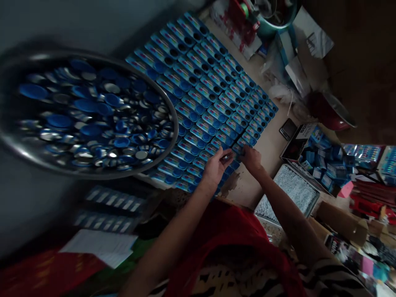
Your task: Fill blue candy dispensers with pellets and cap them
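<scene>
Rows of blue printed cards (222,109) cover the table in front of me. Many have a dark round spot at one end, while others show a blue round piece there. Over the near rows, my left hand (214,167) is curled around small shiny metal discs (227,157); how many is unclear. Beside it, my right hand (252,160) has its fingers closed down at the cards, and whatever they pinch is hidden. A large metal bowl (176,128) at the left holds a heap of blue and silver round caps (93,107).
Right of the cards lie a dark square device (287,129), a metal tray (256,211) of small pale pieces and a carton (291,144) of small blue boxes. A red bowl (332,111) stands farther back. Papers (99,245) lie at lower left.
</scene>
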The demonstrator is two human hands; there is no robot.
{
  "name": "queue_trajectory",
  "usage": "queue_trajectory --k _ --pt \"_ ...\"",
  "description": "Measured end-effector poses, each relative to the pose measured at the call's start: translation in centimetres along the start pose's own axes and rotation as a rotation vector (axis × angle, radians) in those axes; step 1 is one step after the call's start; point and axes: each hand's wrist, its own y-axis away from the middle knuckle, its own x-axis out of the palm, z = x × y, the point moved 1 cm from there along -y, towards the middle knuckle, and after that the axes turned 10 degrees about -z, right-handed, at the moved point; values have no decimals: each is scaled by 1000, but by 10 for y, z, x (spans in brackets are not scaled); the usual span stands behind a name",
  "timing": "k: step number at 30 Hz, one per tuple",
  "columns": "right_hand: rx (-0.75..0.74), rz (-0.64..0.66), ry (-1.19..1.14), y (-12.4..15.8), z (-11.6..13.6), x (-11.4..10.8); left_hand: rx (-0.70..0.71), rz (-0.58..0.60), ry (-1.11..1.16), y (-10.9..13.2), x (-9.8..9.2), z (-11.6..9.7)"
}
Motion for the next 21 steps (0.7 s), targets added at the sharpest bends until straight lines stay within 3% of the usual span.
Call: queue_trajectory --k 4,7,11,14,17,21 --pt "-111 -168 -497 18 -8 1 57 47 24 2 12 3" --pt "-293 -274 -673 31 -12 4 22 66 35 0 22 9" --pt "-487 -299 -557 36 -19 6 -95 100 -15 1 32 20" --pt "-548 -189 -386 33 -21 7 -192 132 -96 2 34 26" --pt "-496 -88 -306 31 -21 4 -229 131 -172 0 41 28" --pt "-350 -82 -397 17 -25 -15 -197 125 -250 -6 61 22"
